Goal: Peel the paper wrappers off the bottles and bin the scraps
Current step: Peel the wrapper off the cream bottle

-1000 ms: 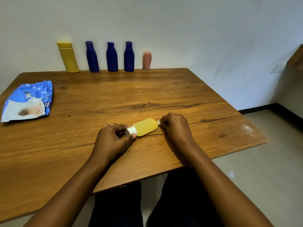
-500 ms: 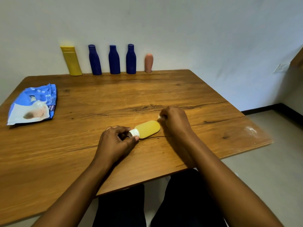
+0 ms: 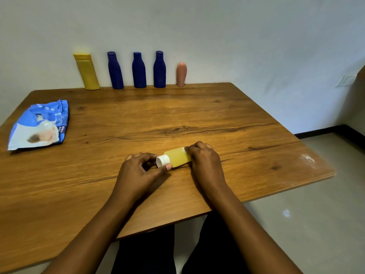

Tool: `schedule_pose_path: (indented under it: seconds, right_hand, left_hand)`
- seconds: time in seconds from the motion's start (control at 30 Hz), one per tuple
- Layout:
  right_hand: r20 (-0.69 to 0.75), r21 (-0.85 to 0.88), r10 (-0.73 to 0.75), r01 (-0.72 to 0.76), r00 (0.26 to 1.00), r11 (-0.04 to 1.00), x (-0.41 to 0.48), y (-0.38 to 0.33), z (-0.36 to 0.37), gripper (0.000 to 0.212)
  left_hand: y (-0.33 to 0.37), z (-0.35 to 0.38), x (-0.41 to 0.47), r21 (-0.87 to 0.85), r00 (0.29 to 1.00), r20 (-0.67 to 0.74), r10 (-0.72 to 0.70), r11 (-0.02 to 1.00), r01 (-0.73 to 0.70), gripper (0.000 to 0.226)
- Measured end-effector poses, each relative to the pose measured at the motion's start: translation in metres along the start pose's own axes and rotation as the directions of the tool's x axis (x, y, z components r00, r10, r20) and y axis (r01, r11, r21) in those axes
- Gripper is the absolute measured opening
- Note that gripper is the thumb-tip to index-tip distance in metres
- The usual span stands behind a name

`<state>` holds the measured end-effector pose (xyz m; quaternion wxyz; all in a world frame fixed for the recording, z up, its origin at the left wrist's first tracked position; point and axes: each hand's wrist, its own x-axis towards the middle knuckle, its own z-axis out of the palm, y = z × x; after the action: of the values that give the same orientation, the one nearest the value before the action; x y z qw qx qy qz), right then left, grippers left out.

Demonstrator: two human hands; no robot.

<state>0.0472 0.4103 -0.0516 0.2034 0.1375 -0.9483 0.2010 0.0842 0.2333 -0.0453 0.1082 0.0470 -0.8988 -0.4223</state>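
Note:
A small yellow bottle (image 3: 177, 157) with a white cap lies on its side on the wooden table (image 3: 197, 111), cap to the left. My left hand (image 3: 140, 171) pinches the cap end between thumb and fingers. My right hand (image 3: 204, 158) curls over the bottle's base, fingertips on a small white scrap of wrapper (image 3: 184, 149) at its upper edge. Against the far wall stand a yellow tube (image 3: 87, 71), three dark blue bottles (image 3: 139, 70) and a small pink bottle (image 3: 181, 74), all without visible labels.
A crumpled blue and white plastic packet (image 3: 39, 128) lies at the table's left edge. The table's right edge and corner (image 3: 324, 171) drop to a pale tiled floor. My dark-trousered legs show under the near edge.
The bottle has turned slightly so the white cap faces me more. My right hand has closed further over the bottle's base. The view shifted a little.

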Motion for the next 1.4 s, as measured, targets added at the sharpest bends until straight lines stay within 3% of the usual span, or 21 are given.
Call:
schedule_pose_path:
  seconds: [0.23, 0.37, 0.43, 0.53, 0.63, 0.8, 1.0, 1.07, 1.17, 1.27, 1.4]
  right_hand:
    - [-0.041, -0.041, 0.036, -0.038, 0.998, 0.998, -0.008, 0.009, 0.001, 0.021]
    - [-0.167, 0.107, 0.162, -0.145, 0.973, 0.984, -0.012, 0.020, -0.014, 0.013]
    - [-0.206, 0.153, 0.108, -0.077, 0.973, 0.985, -0.019, 0.008, -0.023, 0.025]
    - [-0.211, 0.124, -0.084, 0.112, 0.974, 0.986, -0.034, -0.021, -0.029, 0.036]
    - [-0.226, 0.019, -0.230, 0.240, 0.947, 0.971, -0.041, -0.037, -0.024, 0.034]
    - [-0.142, -0.058, -0.280, 0.275, 0.949, 0.960, -0.041, -0.033, -0.016, 0.036]
    - [-0.214, 0.175, 0.042, -0.004, 0.976, 0.985, -0.024, -0.009, -0.019, 0.029]
    - [-0.223, 0.176, -0.015, 0.055, 0.975, 0.983, -0.027, -0.021, -0.024, 0.032]
    - [-0.113, 0.046, -0.178, 0.185, 0.977, 0.982, -0.036, -0.049, -0.023, 0.037]
    - [-0.103, 0.021, -0.087, 0.090, 0.991, 0.996, -0.028, -0.043, -0.019, 0.033]
    - [-0.091, 0.152, 0.054, -0.040, 0.994, 0.988, -0.010, -0.018, -0.020, 0.024]
  left_hand:
    - [0.002, 0.002, 0.001, -0.004, 0.999, -0.032, 0.024, 1.000, -0.024, 0.037]
    - [0.005, -0.002, -0.007, -0.064, 0.992, -0.053, 0.117, 0.991, -0.121, 0.039]
    - [0.003, -0.003, -0.009, -0.059, 0.970, -0.043, 0.239, 0.969, -0.242, 0.042]
    - [0.002, -0.002, -0.009, -0.077, 0.931, -0.056, 0.361, 0.928, -0.365, 0.041]
    - [0.005, -0.002, -0.010, -0.100, 0.911, -0.071, 0.406, 0.906, -0.411, 0.037]
    - [0.005, -0.004, -0.010, -0.144, 0.912, -0.075, 0.404, 0.900, -0.411, 0.038]
    - [0.001, -0.004, -0.008, -0.127, 0.911, -0.061, 0.408, 0.902, -0.412, 0.040]
    - [0.002, -0.003, -0.008, -0.123, 0.912, -0.061, 0.406, 0.904, -0.411, 0.040]
    - [0.003, -0.002, -0.009, -0.131, 0.918, -0.067, 0.390, 0.909, -0.395, 0.036]
    - [0.002, -0.001, -0.009, -0.143, 0.921, -0.064, 0.385, 0.910, -0.390, 0.037]
    - [0.002, -0.002, -0.009, -0.152, 0.915, -0.053, 0.400, 0.903, -0.403, 0.038]
